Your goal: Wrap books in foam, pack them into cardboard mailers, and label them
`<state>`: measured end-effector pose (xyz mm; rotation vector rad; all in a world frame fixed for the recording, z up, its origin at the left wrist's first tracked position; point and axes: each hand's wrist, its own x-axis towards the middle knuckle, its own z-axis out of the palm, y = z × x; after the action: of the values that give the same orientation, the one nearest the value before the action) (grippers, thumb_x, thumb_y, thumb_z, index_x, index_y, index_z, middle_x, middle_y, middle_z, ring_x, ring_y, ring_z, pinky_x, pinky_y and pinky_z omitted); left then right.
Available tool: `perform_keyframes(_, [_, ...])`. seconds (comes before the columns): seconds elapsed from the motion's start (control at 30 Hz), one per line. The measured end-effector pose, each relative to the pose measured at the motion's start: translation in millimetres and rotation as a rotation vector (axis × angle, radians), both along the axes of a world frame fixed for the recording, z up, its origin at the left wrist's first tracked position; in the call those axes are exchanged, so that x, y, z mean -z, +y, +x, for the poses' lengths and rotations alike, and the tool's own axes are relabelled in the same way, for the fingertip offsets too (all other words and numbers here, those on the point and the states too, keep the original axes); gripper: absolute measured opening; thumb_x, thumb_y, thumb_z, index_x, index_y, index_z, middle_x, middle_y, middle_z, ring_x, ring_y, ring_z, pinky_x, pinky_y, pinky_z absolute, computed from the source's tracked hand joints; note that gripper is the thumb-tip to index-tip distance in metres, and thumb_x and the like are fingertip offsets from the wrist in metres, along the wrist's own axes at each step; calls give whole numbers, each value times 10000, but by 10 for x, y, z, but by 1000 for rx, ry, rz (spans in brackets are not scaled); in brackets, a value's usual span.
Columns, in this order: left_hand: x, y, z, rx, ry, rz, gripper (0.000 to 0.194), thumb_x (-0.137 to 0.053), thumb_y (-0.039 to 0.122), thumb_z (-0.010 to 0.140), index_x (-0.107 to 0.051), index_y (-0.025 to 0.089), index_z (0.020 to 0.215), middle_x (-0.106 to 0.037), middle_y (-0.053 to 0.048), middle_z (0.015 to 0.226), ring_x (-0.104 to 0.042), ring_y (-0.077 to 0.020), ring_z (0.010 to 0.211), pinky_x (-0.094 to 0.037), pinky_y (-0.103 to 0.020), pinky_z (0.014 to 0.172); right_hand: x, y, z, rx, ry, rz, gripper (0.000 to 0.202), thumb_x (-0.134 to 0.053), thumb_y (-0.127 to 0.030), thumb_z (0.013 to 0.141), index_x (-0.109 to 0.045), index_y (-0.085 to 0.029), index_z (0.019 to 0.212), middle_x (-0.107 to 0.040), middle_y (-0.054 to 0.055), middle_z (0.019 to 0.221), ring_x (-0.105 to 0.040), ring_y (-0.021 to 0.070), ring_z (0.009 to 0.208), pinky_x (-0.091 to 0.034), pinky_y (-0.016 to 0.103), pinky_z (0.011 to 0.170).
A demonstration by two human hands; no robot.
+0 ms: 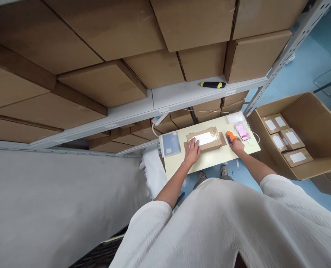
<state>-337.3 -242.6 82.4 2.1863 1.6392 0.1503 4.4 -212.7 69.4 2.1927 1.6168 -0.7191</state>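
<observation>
A small cardboard box [216,143] with a white label [206,138] and shiny clear tape at its right end lies on the pale yellow table [179,162]. Resting on the box's left end is my left hand [192,152], its fingers apart and holding nothing. Flat brown cardboard shows beneath the box. To the right of the box, my right hand [237,145] is wrapped round an orange and dark blue tool [230,137], which looks like a tape dispenser.
A blue booklet [171,144] lies at the table's left, a pink phone [242,131] and white cable at its right. Shelves of cartons [165,69] rise behind, with a yellow-black cutter [212,85] on one ledge. The large open carton [310,128] at right holds several labelled boxes.
</observation>
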Motion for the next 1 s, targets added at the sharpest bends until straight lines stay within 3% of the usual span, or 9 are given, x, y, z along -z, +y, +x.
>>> perform_keyframes(0.23, [47, 14, -27, -1, -20, -2, 653, -355, 431, 1130, -404, 193, 1736, -320, -139, 1851, -259, -328, 1734, -205, -568, 1431, -47, -54, -31, -25, -26, 8, 476, -530, -425, 1092, -592, -180, 1496, -652, 237, 1384, -676, 349, 1251, -573, 390, 880])
perform_keyframes(0.37, [77, 44, -36, -5, -66, 44, 669, -385, 430, 1117, -401, 200, 1745, -356, -140, 1835, -275, -346, 1727, -210, -579, 1428, -210, 5, -129, -110, -27, 209, 464, -396, -380, 1122, -574, -178, 1500, -633, 242, 1389, -604, 371, 1307, -542, 420, 976])
perform_keyframes(0.5, [70, 135, 36, 23, -85, 63, 671, -381, 432, 1118, -417, 181, 1740, -350, -147, 1838, -249, -347, 1736, -158, -571, 1440, -439, 216, -494, -276, 45, 431, 586, -440, -433, 1097, -476, -163, 1615, -534, 266, 1561, -511, 443, 1375, -467, 523, 1116])
perform_keyframes(0.6, [51, 248, 147, 18, -86, 52, 690, -379, 467, 1119, -409, 183, 1747, -307, -140, 1858, -201, -345, 1750, -131, -571, 1441, -512, 381, -875, -343, 47, 412, 846, -569, -584, 1036, -305, -185, 1734, -339, 258, 1750, -362, 505, 1521, -385, 584, 1202])
perform_keyframes(0.77, [69, 471, 260, -177, -58, 7, 732, -328, 527, 1132, -336, 190, 1781, -225, -139, 1885, -100, -351, 1769, -51, -626, 1432, -410, 516, -1179, -334, 71, 388, 978, -627, -709, 985, -225, -270, 1761, -257, 230, 1820, -302, 486, 1596, -297, 623, 1251])
perform_keyframes(0.9, [101, 572, 138, -362, -28, -35, 721, -375, 509, 1126, -345, 199, 1777, -189, -152, 1891, -108, -385, 1763, -76, -671, 1414, -329, 580, -1013, -256, 62, 364, 927, -515, -747, 1038, -226, -269, 1777, -301, 233, 1801, -375, 449, 1565, -328, 580, 1238])
perform_keyframes(1.0, [96, 574, -6, -434, -57, -63, 688, -407, 475, 1127, -368, 215, 1763, -218, -172, 1879, -230, -402, 1726, -213, -658, 1387, -298, 631, -854, -213, 79, 343, 915, -503, -737, 1048, -243, -260, 1783, -420, 231, 1733, -455, 441, 1502, -378, 561, 1206])
